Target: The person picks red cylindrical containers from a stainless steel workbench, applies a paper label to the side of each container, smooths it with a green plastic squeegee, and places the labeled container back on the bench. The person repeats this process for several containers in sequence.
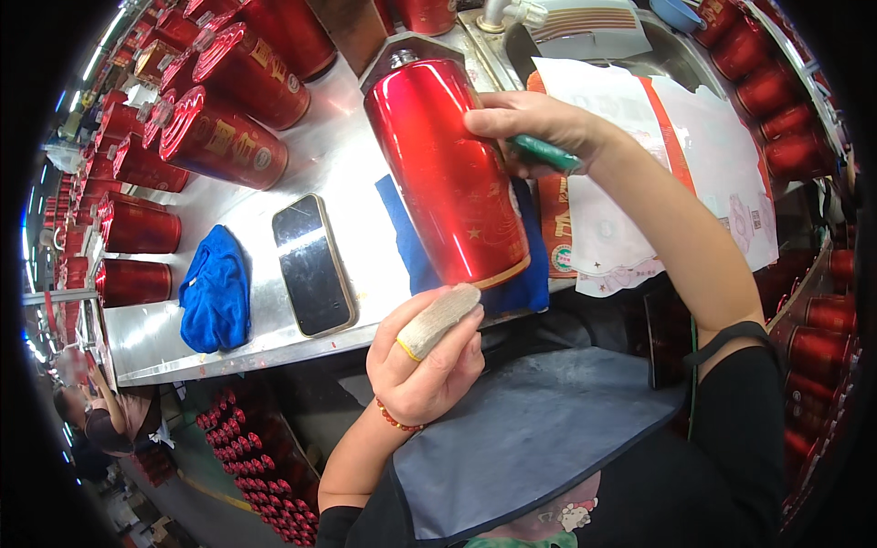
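Note:
A large glossy red bottle (446,173) with a silver threaded neck leans over the table, its base toward me. My right hand (539,132) grips its right side, thumb on the surface. A green-handled tool (545,153) is tucked in the same hand; its working end is hidden. My left hand (427,352) is closed, fingers curled, just below the bottle's base. One finger wears a beige cloth finger cover (440,321) whose tip is at the base rim; whether it touches is unclear. Beneath the bottle lies a blue cloth (534,274).
On the metal table (260,352) lie a crumpled blue cloth (217,290) and a phone (313,265). Several red bottles (224,142) stand at the left. White printed sheets (630,210) cover the right side, before a sink (671,64). Another person (108,420) is far left.

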Demonstrator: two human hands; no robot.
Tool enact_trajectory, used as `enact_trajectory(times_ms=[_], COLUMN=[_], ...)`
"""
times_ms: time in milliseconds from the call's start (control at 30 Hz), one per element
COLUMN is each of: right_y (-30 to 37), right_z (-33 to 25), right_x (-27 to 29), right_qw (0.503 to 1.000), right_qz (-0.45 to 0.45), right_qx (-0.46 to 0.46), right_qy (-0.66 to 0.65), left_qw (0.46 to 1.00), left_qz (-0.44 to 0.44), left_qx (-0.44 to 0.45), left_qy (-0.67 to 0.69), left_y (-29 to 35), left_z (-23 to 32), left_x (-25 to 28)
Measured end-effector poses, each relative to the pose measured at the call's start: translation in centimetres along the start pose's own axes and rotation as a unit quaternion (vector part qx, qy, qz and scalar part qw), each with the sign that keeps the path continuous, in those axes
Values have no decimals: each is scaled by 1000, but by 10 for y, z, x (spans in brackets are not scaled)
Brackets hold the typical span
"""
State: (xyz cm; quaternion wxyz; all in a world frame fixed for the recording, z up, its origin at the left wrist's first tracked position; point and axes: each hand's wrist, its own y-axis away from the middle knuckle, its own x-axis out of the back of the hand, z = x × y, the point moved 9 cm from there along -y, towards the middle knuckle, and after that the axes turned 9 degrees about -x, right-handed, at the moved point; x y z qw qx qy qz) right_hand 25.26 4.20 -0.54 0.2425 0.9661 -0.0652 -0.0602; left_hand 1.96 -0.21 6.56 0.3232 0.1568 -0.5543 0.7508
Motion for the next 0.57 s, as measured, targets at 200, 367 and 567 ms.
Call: enact_trajectory(times_ms=[200,367,567], right_y=[11,2,8], right_z=[-45,-16,-31], right_x=[-20,8,-13], right_qw=[935,991,978], right_qz=[120,20,26], right_qx=[27,-1,29], right_qy=[333,135,206], left_qw=[1000,1000,999], left_qz=[-15,-18,-23], left_qx=[-5,-5,-4], left_qy=[-25,-22,-29], left_y=[0,-6,-3], left_z=[4,6,5], left_x=[1,2,2])
